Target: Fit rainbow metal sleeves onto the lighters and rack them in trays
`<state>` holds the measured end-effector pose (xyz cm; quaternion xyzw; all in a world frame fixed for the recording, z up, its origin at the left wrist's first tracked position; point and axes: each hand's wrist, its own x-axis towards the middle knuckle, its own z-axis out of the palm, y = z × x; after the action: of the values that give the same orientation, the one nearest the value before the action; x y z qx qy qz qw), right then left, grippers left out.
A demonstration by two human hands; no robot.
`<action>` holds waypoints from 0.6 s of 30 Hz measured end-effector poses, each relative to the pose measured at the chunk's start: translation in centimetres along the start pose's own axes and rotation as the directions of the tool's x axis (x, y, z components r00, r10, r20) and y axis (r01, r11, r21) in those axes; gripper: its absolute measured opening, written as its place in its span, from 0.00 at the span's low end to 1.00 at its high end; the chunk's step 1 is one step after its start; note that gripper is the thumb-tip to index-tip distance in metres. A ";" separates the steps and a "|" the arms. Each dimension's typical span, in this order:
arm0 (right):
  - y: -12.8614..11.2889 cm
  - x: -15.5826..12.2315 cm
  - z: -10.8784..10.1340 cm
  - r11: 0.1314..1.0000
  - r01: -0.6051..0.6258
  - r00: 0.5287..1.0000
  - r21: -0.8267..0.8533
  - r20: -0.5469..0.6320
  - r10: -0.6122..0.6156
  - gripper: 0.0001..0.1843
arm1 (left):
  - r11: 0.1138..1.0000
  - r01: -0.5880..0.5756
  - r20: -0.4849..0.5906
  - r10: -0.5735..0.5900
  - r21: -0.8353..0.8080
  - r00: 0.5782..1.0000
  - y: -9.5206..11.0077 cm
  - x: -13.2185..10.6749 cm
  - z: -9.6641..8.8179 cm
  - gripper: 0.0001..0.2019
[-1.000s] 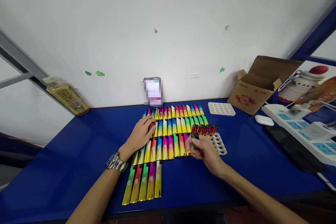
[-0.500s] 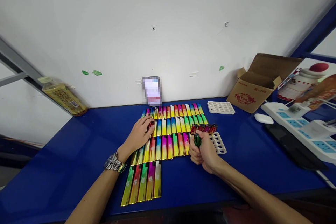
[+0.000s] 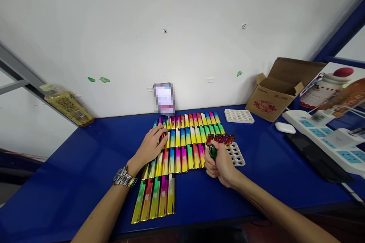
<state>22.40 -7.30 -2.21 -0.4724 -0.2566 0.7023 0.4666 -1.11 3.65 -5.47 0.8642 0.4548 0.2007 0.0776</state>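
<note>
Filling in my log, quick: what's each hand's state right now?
Left hand: over the lighters; whether it grips one cannot be told.
Right hand: closed, holding a green lighter.

The desk (image 3: 85,182) is uniform blue. The laid lighters (image 3: 155,197) grade from gold to green, red, magenta, blue or white; pale printed characters mark several. The held lighter (image 3: 212,152) is green with a dark top. The standing lighters (image 3: 218,138) are red and magenta, dark-topped. The carton (image 3: 269,102) is brown with red print. The watch (image 3: 124,177) is silver.
</note>
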 end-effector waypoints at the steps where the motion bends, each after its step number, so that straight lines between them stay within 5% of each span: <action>1: 0.1 0.0 0.0 1.000 0.001 1.000 -0.005 0.002 -0.001 0.33 | 1.000 -0.003 -0.003 0.003 -0.001 1.000 0.0 0.0 0.0 0.18; 18: 1.0 0.2 -1.0 0.958 0.240 0.966 -0.156 0.140 -0.219 0.31 | 1.000 0.029 0.016 -0.029 -0.008 0.999 0.3 0.0 -0.2 0.19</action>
<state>22.86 -7.66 -3.55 -0.4342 -0.3972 0.6460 0.4862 -0.99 3.50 -5.20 0.8587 0.4659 0.1947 0.0875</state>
